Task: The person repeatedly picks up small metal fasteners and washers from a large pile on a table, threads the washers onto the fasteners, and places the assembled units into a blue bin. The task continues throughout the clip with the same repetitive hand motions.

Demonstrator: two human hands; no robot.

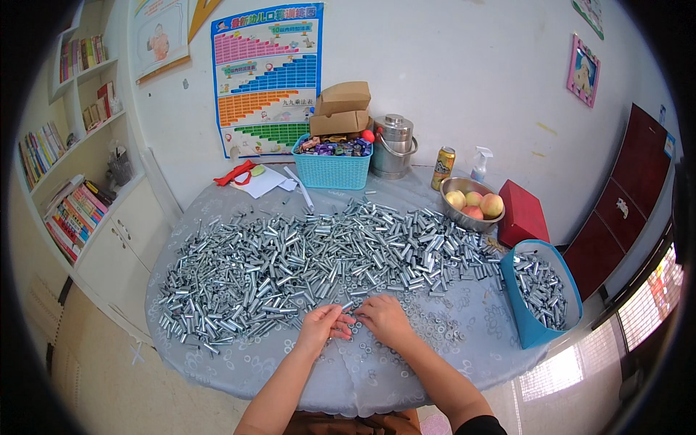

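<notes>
Both my hands are close together over the near middle of the table. My left hand (322, 324) is closed, with a small shiny metal tube (347, 305) at its fingertips. Just to the right, my right hand (384, 317) has its fingers bent together in a pinch; whatever lies between them is too small to make out. Beyond the hands spreads a wide heap of silver metal tubes (268, 264). Small loose metal washers (438, 330) lie scattered around and to the right of my hands.
A blue bin (519, 308) holding more metal tubes stands at the table's right edge. Behind it are a red box (523, 212), a steel bowl (460, 213) of peaches, a yellow can (443, 168) and a spray bottle (480, 165). A turquoise basket (331, 172) and steel pot (394, 145) stand farther back.
</notes>
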